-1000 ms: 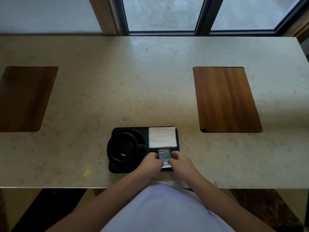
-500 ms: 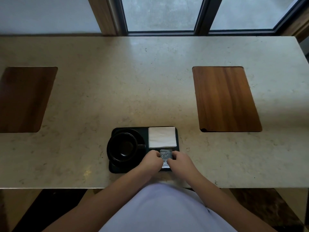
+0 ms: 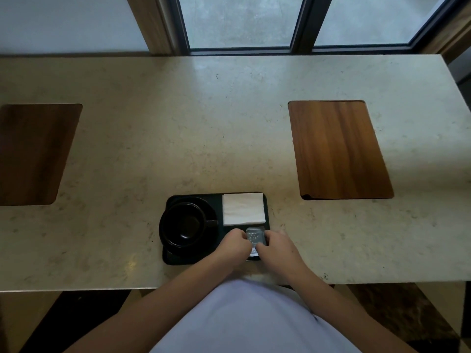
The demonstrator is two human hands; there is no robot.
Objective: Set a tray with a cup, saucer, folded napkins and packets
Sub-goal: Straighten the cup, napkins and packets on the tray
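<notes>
I have both hands on the small silvery, speckled foil packets [image 3: 255,236] in the near right corner of the dark rectangular tray [image 3: 266,207]. My left hand [image 3: 233,244] pinches their left edge and my right hand [image 3: 276,247] pinches the right, fingers curled in close, so I can square the little stack and keep it from sliding; how many packets lie there I cannot tell. Just beyond them on the tray lies the white folded paper napkin [image 3: 243,208], soft and faintly textured, its edges in line with the tray's rim. Left of the napkin the glossy black round cup [image 3: 183,225] sits on its black saucer [image 3: 209,207], handle turned toward the napkin. The tray itself rests near the front edge of the pale, mottled stone worktop [image 3: 204,123], close enough for me to work comfortably. I judge the setting nearly done.
</notes>
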